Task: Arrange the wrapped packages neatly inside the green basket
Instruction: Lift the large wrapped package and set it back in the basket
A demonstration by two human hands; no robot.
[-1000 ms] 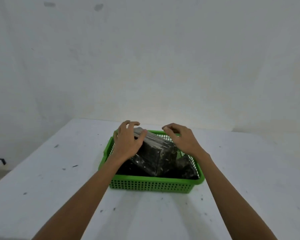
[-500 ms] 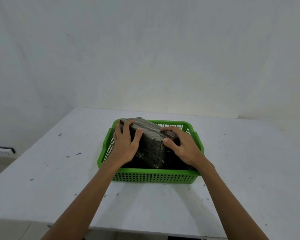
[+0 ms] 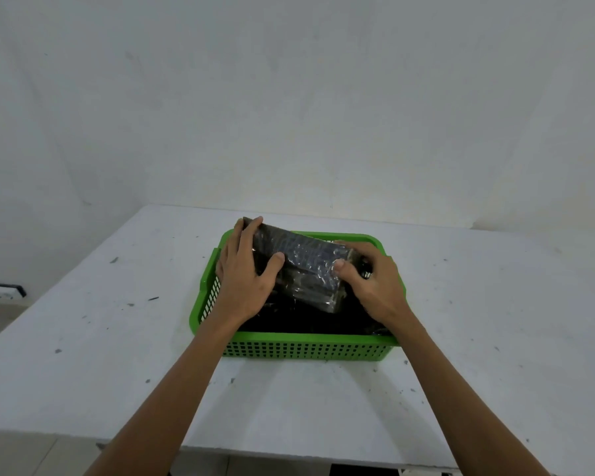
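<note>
The top wrapped package [image 3: 301,266] sits tilted across the green basket [image 3: 310,348], its far-left corner riding above the rim, with more dark packages [image 3: 310,321] under my grip. My left hand [image 3: 244,273] and right hand [image 3: 375,283] clamp its 2 ends. I judge this the seating step: next, level it and press it down between my hands.

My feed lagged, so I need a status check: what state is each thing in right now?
Left hand: gripping the wrapped package's left end.
Right hand: gripping its right end.
Wrapped package: tilted, far-left end raised above the rim.
Other packages: lying dark in the basket bottom.
Green basket: upright on the white table.
</note>
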